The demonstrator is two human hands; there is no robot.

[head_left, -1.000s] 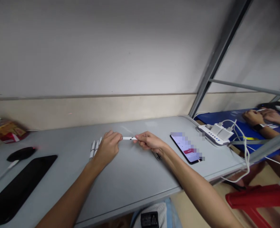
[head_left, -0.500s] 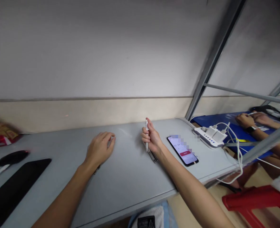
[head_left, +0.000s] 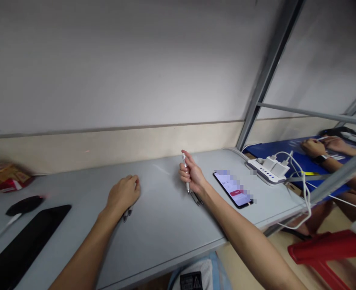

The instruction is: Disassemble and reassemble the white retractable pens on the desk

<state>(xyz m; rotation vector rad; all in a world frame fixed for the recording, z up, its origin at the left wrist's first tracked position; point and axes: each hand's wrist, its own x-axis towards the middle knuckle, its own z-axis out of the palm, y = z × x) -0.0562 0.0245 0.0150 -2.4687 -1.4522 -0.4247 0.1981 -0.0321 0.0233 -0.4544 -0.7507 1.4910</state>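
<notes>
My right hand [head_left: 192,175] is closed round a white click pen [head_left: 187,186], held upright with its tip down and my thumb at its top end. Under that wrist, grey pens [head_left: 195,198] lie on the grey desk [head_left: 162,225]. My left hand [head_left: 123,194] rests on the desk to the left, fingers loosely curled and partly hidden, with nothing visible in it. Dark pens [head_left: 127,213] show beside and partly beneath its wrist. A phone [head_left: 234,190] with a lit screen lies just right of my right hand.
A white power strip [head_left: 265,172] with plugs and cables sits by the metal frame post [head_left: 267,76]. At left are a black tablet-like slab [head_left: 29,245], a black mouse-shaped object [head_left: 25,204] and a food package [head_left: 7,177]. Another person's hands [head_left: 319,148] rest on a blue table at right.
My left hand has shifted left and nearer me, its fingers curling more, so more of the pens by its wrist shows. The pen in my right hand leans slightly left. The view has tilted slightly.
</notes>
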